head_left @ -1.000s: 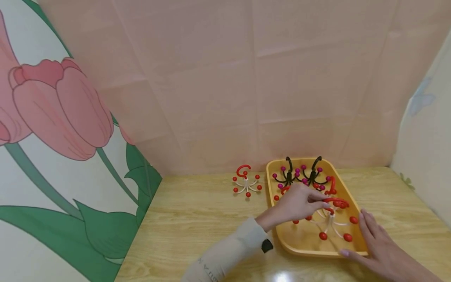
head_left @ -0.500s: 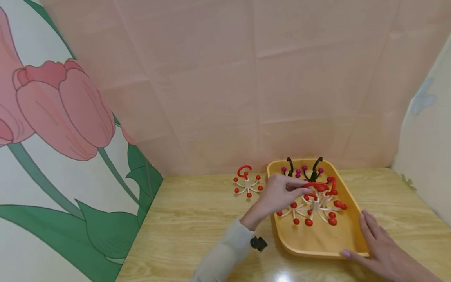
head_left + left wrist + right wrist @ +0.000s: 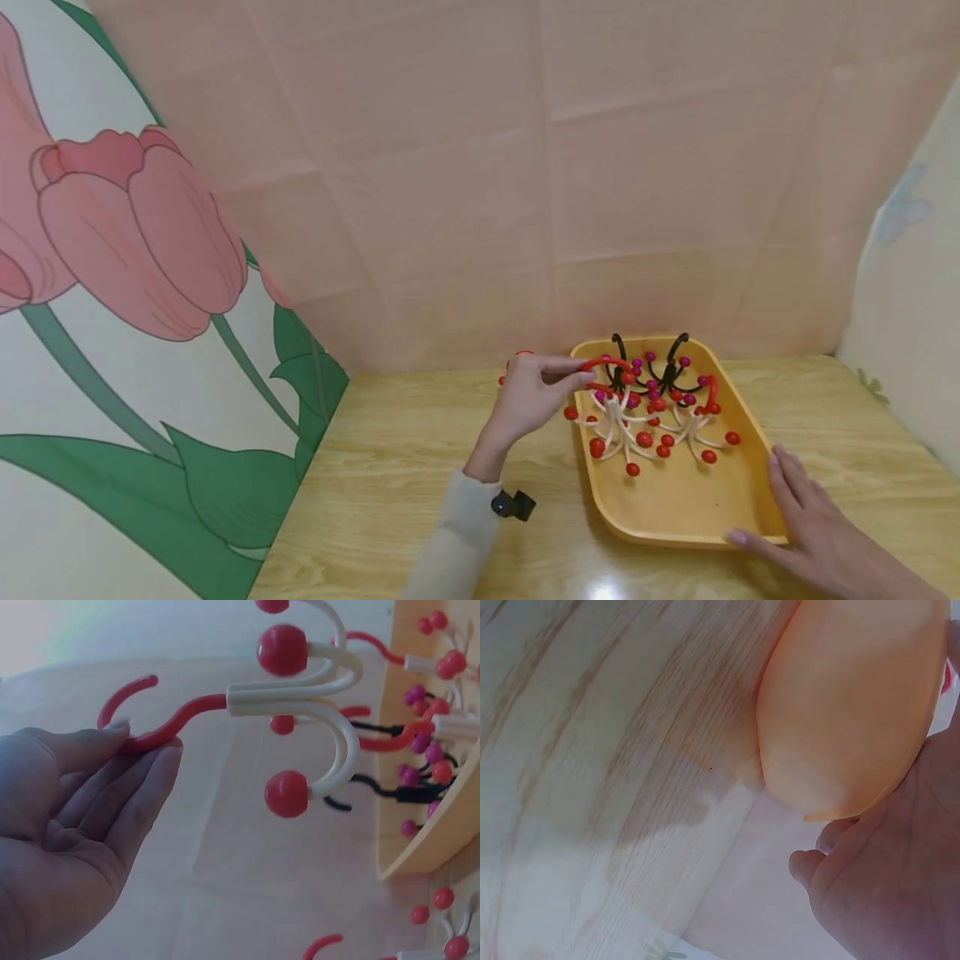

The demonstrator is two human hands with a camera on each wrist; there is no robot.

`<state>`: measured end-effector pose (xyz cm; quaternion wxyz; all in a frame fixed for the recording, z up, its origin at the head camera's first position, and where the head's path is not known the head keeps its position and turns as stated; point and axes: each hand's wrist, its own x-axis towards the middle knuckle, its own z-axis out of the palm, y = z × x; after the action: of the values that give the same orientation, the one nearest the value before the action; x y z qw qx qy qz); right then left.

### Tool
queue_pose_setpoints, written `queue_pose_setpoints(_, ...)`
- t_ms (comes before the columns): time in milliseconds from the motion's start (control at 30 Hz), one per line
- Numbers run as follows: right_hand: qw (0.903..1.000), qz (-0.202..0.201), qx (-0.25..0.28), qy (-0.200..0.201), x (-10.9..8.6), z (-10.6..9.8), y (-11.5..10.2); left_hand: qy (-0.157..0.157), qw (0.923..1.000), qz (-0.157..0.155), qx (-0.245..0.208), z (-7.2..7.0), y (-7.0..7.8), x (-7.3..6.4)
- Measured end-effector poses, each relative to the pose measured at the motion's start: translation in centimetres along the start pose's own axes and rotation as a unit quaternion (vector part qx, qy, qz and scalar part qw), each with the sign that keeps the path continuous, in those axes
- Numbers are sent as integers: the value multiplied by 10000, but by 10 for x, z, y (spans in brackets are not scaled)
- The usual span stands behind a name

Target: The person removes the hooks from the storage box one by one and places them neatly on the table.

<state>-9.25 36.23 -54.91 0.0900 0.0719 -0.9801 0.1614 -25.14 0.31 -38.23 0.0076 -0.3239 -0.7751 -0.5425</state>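
Observation:
My left hand [image 3: 528, 400] pinches the red curved handle of a hanging hook [image 3: 247, 700] between thumb and fingers. This hook has a white stem and several white prongs that bend back and end in red balls. It hangs above the left side of the yellow tray [image 3: 690, 517], partly overlapping hooks behind it. My right hand [image 3: 825, 533] rests on the tray's near right corner, fingers along the outer wall and thumb at the front rim. In the right wrist view the palm lies against the tray wall.
Inside the tray stand two black hooks [image 3: 670, 379] with magenta balls at the back and red-and-white hooks [image 3: 693, 425] in front. Another red-and-white hook [image 3: 501, 381] stands on the wooden table [image 3: 405, 450], mostly behind my left hand. A pink cloth [image 3: 450, 208] hangs behind.
My left hand has carried the red-and-white hook leftward and away from the tray's near right part to its left edge. My right hand has stayed on the tray.

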Motion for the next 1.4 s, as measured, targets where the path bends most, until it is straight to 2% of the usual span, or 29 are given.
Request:
queue_pose_setpoints(100, 10000, -10, 14, 20, 0, 0, 0, 164, 9998, 35, -47, -14, -5, -2)
queue_pose_setpoints(300, 10000, 8, 66, -6, 0, -1, 0, 540, 9980, -98, -320, -41, -17, -8)
queue_pose_setpoints(667, 9998, 103, 101, -166, 0, -2, 0, 1119, 9897, -615, -641, -83, -37, -20)
queue_pose_setpoints(1000, 9997, 114, 109, -188, -1, -3, -1, 1412, 9828, -897, -786, -104, -59, -30)
queue_pose_setpoints(1400, 9984, 330, 208, -397, 2, -4, -3, 1589, 9789, -1167, -530, -118, -93, -34)
